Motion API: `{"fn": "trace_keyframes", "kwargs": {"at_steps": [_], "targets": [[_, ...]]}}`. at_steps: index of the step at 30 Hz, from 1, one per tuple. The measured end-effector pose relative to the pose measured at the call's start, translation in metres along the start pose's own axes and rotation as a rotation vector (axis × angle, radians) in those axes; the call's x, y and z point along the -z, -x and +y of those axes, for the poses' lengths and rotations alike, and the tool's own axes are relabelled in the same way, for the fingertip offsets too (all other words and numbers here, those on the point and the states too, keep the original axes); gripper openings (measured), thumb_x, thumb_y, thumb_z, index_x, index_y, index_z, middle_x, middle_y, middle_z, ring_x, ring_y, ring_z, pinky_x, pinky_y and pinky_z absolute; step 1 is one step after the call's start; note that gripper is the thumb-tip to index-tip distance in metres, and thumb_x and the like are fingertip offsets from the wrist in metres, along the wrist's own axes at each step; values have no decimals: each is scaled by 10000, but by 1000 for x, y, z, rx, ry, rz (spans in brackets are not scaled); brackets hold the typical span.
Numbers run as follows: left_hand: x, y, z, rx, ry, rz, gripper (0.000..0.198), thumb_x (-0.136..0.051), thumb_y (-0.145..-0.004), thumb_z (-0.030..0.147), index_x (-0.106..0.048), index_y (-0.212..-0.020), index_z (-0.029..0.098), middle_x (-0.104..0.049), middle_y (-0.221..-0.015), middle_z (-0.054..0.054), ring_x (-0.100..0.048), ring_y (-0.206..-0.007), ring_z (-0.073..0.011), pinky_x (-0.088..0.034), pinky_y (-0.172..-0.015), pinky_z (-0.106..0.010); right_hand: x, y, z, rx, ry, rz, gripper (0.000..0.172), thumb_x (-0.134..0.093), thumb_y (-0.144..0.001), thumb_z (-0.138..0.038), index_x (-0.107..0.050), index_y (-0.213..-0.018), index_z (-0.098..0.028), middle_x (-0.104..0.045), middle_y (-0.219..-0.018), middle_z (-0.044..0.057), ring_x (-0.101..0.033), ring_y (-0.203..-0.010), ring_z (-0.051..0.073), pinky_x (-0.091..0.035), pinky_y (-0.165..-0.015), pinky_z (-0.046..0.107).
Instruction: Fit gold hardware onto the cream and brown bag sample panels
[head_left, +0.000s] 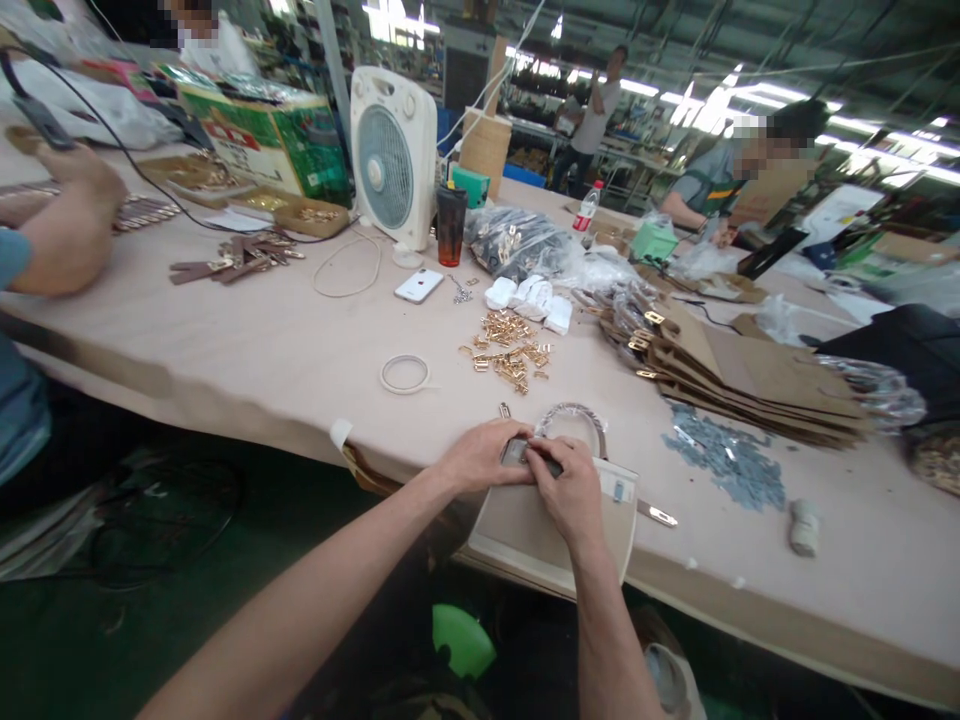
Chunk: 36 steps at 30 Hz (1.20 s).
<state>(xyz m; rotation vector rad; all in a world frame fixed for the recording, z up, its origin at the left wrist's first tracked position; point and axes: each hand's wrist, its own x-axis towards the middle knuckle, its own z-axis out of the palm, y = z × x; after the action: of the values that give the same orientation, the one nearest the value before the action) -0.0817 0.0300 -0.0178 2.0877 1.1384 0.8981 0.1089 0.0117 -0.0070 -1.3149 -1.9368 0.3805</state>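
Two hands meet at the top of a small cream bag [525, 535], which sits at the near edge of the bench [262, 340] and hangs a little over it. My left hand [480, 455] and right hand [574, 495] are pressed close together, and their fingertips pinch a small dark piece [517, 452] right at the bag's top, just under its wrapped handle [570, 412]. I think the work on the bag is only part done: a gold tab [664, 516] sticks out on the bag's right side and a small silver bit [618, 490] is on its front, but the dark piece does not look fixed yet. A heap of gold bits [510, 355] lies loose just beyond the bag, so lots of parts look unused. A tape ring [405, 374] lies beyond the bag to the left. Grey bits [724, 460] and a stack of brown card [750, 375] lie to the right of the bag. Far beyond it are a phone [418, 285], a cup [451, 225] and a white fan [394, 155]. Far to the bag's left, another person's arm [67, 225] rests on the pale, cloth-like bench. More people work farther off. It is a big workshop with bright ceiling lights.
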Motion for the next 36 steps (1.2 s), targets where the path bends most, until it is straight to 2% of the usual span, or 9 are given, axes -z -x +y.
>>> {"fn": "trace_keyframes", "kwargs": {"at_steps": [9, 14, 16, 19, 21, 23, 27, 30, 36], "targets": [[2, 0, 0, -3, 11, -7, 528, -797, -812, 442, -633, -1265, 226, -705, -1279, -68, -654, -1171, -247, -497, -1044, -371, -5, -1, 3, 62, 33, 1, 100, -650, -924, -222, -742, -952, -244, -735, -949, 58, -615, -961, 265, -465, -951, 448], [4, -1, 6, -10, 31, -13, 518, -785, -826, 453, -644, -1279, 246, -703, -1289, -66, -657, -1175, -248, -498, -1061, -386, -3, 3, -1, 10, -65, 67, 190, -666, -919, -240, -727, -1098, -253, -731, -1043, 64, -625, -1044, 268, -480, -988, 456], [4, -2, 6, 4, 26, -11, 533, -793, -817, 451, -643, -1291, 258, -697, -1305, -72, -653, -1190, -260, -500, -1068, -406, 3, 7, 0, -55, -179, 143, 227, -672, -926, -282, -708, -1148, -252, -726, -1077, 68, -650, -1022, 251, -517, -953, 428], [3, -3, 1, 14, 5, -17, 570, -820, -788, 427, -636, -1301, 262, -675, -1353, -75, -636, -1230, -278, -492, -1092, -436, 22, 15, 15, -178, -306, 379, 251, -667, -941, -355, -689, -1157, -228, -714, -1044, 67, -676, -924, 218, -558, -859, 377], [2, -4, -2, 11, -6, -22, 562, -821, -788, 427, -634, -1292, 265, -666, -1371, -66, -628, -1246, -279, -486, -1106, -445, 40, 24, 30, -242, -301, 541, 291, -677, -934, -391, -684, -1164, -213, -705, -1012, 66, -674, -891, 209, -564, -831, 367], [1, -5, -4, 15, -14, -23, 544, -812, -799, 425, -632, -1287, 267, -663, -1376, -56, -626, -1251, -274, -483, -1114, -448, 61, 35, 47, -281, -243, 590, 329, -697, -919, -417, -688, -1174, -209, -709, -1011, 70, -672, -900, 212, -563, -860, 384], [0, -6, 0, 35, -25, -19, 526, -804, -816, 392, -626, -1292, 258, -667, -1369, -62, -623, -1256, -264, -479, -1122, -442, 91, 56, 75, -316, -222, 327, 447, -750, -877, -454, -663, -1257, -236, -723, -1124, 84, -683, -1034, 250, -560, -951, 436], [0, -4, 4, 30, -22, -10, 539, -809, -816, 379, -620, -1304, 248, -666, -1368, -74, -617, -1264, -258, -473, -1131, -436, 95, 63, 86, -278, -198, 153, 486, -764, -852, -489, -666, -1266, -256, -705, -1229, 92, -670, -1127, 273, -559, -997, 460], [1, 2, 10, 23, -21, 32, 549, -833, -795, 363, -628, -1291, 246, -665, -1360, -84, -609, -1273, -261, -477, -1136, -456, 85, 63, 100, -232, -79, 154, 481, -728, -839, -585, -703, -1228, -303, -710, -1253, 84, -660, -1178, 324, -536, -1063, 543]]}}
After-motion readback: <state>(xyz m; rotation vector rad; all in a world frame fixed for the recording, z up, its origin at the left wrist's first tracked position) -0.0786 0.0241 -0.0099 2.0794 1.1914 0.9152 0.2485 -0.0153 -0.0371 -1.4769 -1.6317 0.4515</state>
